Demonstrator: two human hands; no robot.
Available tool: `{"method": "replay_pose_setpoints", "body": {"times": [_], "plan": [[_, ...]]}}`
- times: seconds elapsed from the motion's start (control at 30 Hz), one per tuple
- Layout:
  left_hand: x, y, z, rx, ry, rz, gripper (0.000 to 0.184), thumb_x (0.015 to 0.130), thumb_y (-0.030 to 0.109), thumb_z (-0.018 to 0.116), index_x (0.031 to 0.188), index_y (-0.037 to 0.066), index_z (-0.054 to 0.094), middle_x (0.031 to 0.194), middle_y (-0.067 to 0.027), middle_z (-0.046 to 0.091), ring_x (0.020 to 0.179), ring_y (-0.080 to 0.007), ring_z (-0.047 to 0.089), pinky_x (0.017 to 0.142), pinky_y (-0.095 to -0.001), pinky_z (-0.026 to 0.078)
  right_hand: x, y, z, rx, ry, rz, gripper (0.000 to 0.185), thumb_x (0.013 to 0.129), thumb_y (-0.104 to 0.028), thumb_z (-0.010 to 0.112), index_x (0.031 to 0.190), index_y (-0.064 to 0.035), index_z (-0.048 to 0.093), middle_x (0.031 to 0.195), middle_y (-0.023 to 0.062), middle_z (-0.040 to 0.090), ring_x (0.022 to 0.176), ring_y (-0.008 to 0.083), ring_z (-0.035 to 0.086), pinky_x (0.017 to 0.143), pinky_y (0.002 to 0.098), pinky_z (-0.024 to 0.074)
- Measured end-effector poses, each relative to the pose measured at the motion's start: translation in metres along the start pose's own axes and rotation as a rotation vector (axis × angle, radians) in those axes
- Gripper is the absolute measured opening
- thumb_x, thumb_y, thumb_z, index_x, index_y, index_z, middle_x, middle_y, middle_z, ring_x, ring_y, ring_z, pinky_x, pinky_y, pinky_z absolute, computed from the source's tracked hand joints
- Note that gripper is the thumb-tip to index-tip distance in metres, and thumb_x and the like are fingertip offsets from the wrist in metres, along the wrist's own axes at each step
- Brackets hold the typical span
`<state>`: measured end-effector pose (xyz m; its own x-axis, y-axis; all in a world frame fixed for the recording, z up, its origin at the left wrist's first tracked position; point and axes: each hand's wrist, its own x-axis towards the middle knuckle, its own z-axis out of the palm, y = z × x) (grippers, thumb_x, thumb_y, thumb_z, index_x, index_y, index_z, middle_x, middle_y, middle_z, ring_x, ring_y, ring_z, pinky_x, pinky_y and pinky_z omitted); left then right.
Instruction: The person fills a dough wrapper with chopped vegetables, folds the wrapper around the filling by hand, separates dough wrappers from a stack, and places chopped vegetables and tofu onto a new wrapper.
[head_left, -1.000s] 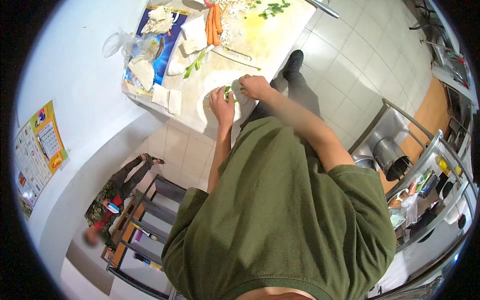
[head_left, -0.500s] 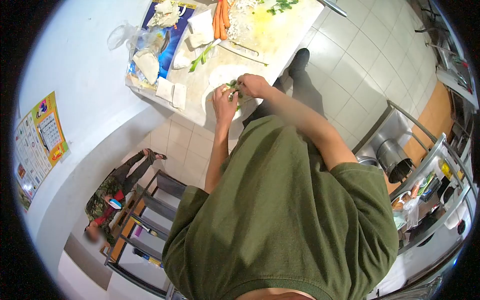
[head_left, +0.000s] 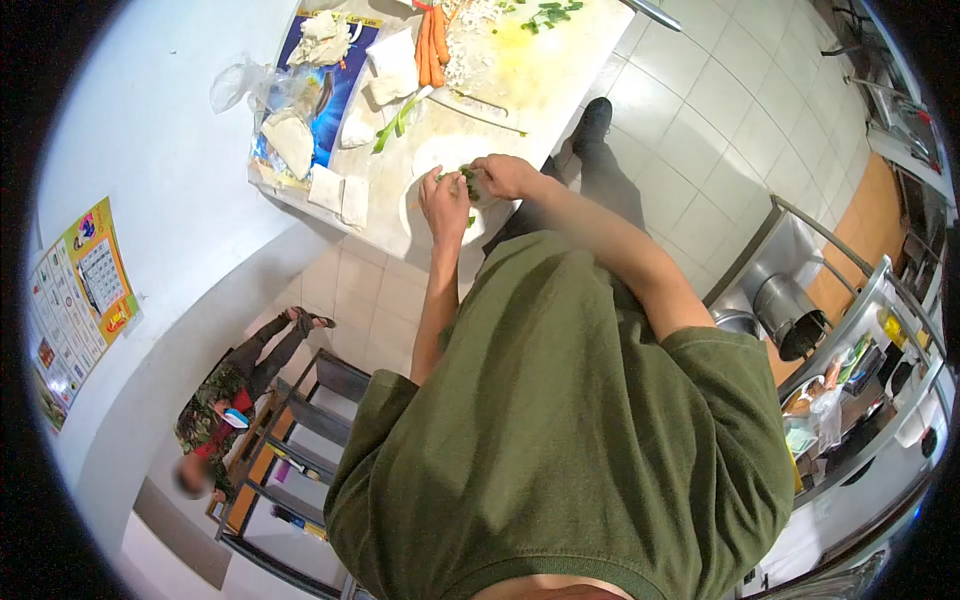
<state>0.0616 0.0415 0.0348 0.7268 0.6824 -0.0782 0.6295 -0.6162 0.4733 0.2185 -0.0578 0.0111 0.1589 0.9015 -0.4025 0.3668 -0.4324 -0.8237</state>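
Head view: green pieces lie between the two hands, over a pale round base near the wearer's side of the worktop; plate or flat sheet, one cannot tell.
Left hand: fingers bent to the greens from the left; whether this grip pinches a piece cannot be told.
Right hand: fingers curled down at the opposite side; the tips are hidden, so whether this grip is pinching or merely pressed together cannot be told.
Facing grips: probably opposed to keep small, loose pieces gathered over the base.
Green stalk: beyond the left hand, apart from it, presumably within easy reach.
White slabs: two, left of the base, resting on broad faces, which should keep them steady.
Carrots: laid lengthwise together beside white blocks, an arrangement likely to limit rolling.
Chopped white heap: right of the carrots; chopped greens lie farther right, perhaps to separate kinds.
Blue printed sheet: beneath pale chunks, presumably shielding the worktop.
Background: another person, lower left; metal pot, right.
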Motion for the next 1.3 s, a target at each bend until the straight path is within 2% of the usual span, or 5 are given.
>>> {"method": "replay_pose_setpoints", "body": {"times": [0.53, 0.63, 0.73, 0.9, 1.3], "plan": [[0.0, -0.003, -0.003, -0.006, -0.011, 0.038, 0.021, 0.089, 0.021, 0.07, 0.102, 0.005, 0.072, 0.12, -0.0136, 0.063, 0.119, -0.0327, 0.053, 0.104, -0.0458, 0.04, -0.003, 0.005, 0.001, 0.057, -0.23, 0.031, 0.057, 0.075, -0.03, 0.07, 0.127, -0.0079, 0.066, 0.113, 0.0209, 0.071, 0.103, 0.037, 0.068, 0.092, 0.0433, 0.0533], [0.002, -0.002, -0.001, 0.012, -0.001, -0.016, 0.024, 0.089, 0.022, 0.07, 0.107, 0.006, 0.07, 0.124, -0.0147, 0.06, 0.122, -0.033, 0.051, 0.107, -0.0466, 0.038, -0.005, 0.015, -0.005, 0.157, -0.157, 0.061, 0.052, 0.078, -0.03, 0.071, 0.124, -0.0061, 0.068, 0.111, 0.0218, 0.072, 0.102, 0.0356, 0.069, 0.091, 0.0413, 0.0538], [0.005, 0.0, 0.006, 0.046, 0.011, -0.076, 0.023, 0.089, 0.021, 0.071, 0.106, 0.006, 0.07, 0.129, -0.0153, 0.057, 0.127, -0.0334, 0.048, 0.11, -0.0479, 0.034, -0.014, 0.038, -0.014, 0.303, 0.041, -0.015, 0.041, 0.089, -0.026, 0.068, 0.126, -0.0074, 0.066, 0.094, 0.015, 0.071, 0.077, 0.0209, 0.067, 0.074, 0.0362, 0.0539], [0.013, 0.002, 0.011, 0.082, -0.012, -0.11, 0.019, 0.088, 0.021, 0.072, 0.101, 0.008, 0.071, 0.133, -0.0156, 0.054, 0.132, -0.034, 0.044, 0.113, -0.049, 0.029, -0.067, 0.034, -0.087, 0.603, 0.161, 0.24, 0.032, 0.097, -0.026, 0.065, 0.123, -0.0075, 0.067, 0.098, 0.0051, 0.067, 0.076, 0.0121, 0.061, 0.067, 0.0277, 0.0522], [0.013, -0.013, -0.005, -0.005, 0.004, -0.182, 0.014, 0.093, 0.018, 0.064, 0.096, 0.005, 0.07, 0.127, -0.0175, 0.06, 0.129, -0.0355, 0.048, 0.109, -0.0499, 0.035, -0.188, 0.077, -0.108, 1.157, 0.866, 0.511, 0.03, 0.097, -0.029, 0.065, 0.12, -0.0087, 0.064, 0.1, 0.0054, 0.061, 0.076, 0.0111, 0.052, 0.071, 0.0303, 0.0483]]}}
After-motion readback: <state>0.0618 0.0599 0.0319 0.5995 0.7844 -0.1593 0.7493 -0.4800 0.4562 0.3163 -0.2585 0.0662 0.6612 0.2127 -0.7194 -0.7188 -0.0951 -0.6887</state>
